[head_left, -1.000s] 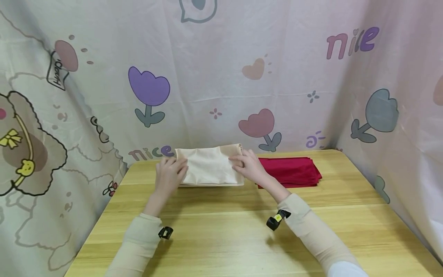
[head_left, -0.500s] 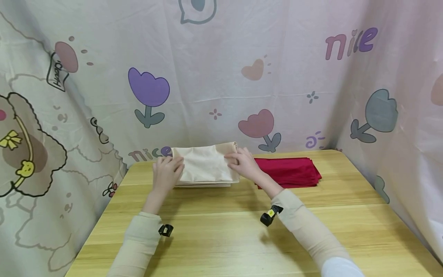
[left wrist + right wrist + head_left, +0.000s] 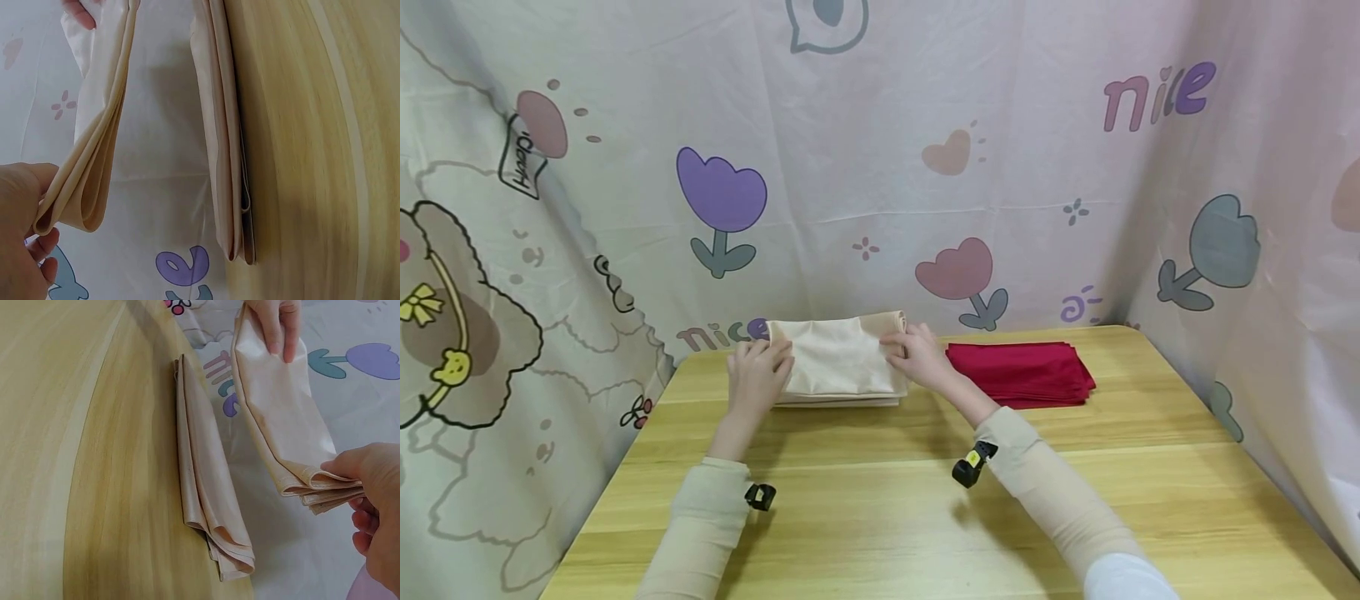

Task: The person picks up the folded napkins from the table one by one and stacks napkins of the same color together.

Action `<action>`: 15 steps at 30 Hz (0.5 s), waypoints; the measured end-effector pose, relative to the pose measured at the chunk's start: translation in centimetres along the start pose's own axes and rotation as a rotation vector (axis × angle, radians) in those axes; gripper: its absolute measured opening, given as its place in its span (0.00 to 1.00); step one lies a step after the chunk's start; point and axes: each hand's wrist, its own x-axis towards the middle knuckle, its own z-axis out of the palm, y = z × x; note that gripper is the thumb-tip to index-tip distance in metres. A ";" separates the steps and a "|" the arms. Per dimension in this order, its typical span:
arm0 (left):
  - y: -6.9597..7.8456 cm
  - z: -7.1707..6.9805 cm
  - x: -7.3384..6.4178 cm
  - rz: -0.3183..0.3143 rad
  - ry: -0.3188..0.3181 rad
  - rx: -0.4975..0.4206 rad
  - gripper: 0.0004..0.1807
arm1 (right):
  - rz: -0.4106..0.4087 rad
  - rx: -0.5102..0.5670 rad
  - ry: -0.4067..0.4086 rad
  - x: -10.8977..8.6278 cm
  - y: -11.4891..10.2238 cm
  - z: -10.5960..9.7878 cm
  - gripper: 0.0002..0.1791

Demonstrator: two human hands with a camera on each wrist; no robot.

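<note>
A folded cream cloth (image 3: pixel 838 354) hangs between the two hands above the far side of the table. My left hand (image 3: pixel 757 373) pinches its left end, thumb in front and fingers behind. At the other end my right hand (image 3: pixel 919 357) pinches the layered edge, thumb on the near face. Both wrist views show a gap between this cloth and a second folded cream cloth (image 3: pixel 206 481), which lies on the table below it. In the head view only a strip of the lower cloth shows under the held one.
To the right lies a folded dark red cloth (image 3: pixel 1021 372), close to my right hand. The wooden table (image 3: pixel 865 500) ends at the back against a patterned curtain (image 3: pixel 820 167), which also hangs at both sides.
Both hands have moved left with the held cream cloth, the right hand more than the left. The cloth now sits over the lower cream one. The red cloth has stayed put.
</note>
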 end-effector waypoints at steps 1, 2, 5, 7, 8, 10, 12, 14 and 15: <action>0.0 0.0 0.0 -0.004 -0.003 0.000 0.15 | 0.005 0.001 0.001 0.0 0.0 0.1 0.15; -0.1 0.0 0.0 -0.008 -0.006 0.001 0.15 | 0.009 0.002 0.000 0.1 0.0 0.3 0.15; -0.2 0.1 0.0 -0.025 -0.022 0.001 0.15 | 0.025 -0.006 -0.011 0.2 -0.1 0.7 0.15; -0.4 0.1 0.0 -0.039 -0.037 0.001 0.15 | 0.032 -0.009 -0.014 0.3 -0.1 0.9 0.15; -0.4 0.1 0.0 -0.046 -0.045 0.001 0.15 | 0.034 -0.007 -0.014 0.3 0.0 1.0 0.15; -0.6 0.1 0.0 -0.055 -0.058 0.001 0.15 | 0.036 0.004 -0.013 0.4 0.0 1.2 0.15; -0.6 0.2 0.0 -0.056 -0.062 0.000 0.15 | 0.037 0.014 -0.009 0.4 0.1 1.4 0.14; -0.7 0.3 -0.1 -0.053 -0.062 -0.003 0.15 | 0.042 0.020 -0.013 0.5 0.2 1.6 0.14; -0.8 0.4 -0.1 -0.052 -0.060 -0.004 0.15 | 0.045 0.022 -0.015 0.6 0.2 1.7 0.14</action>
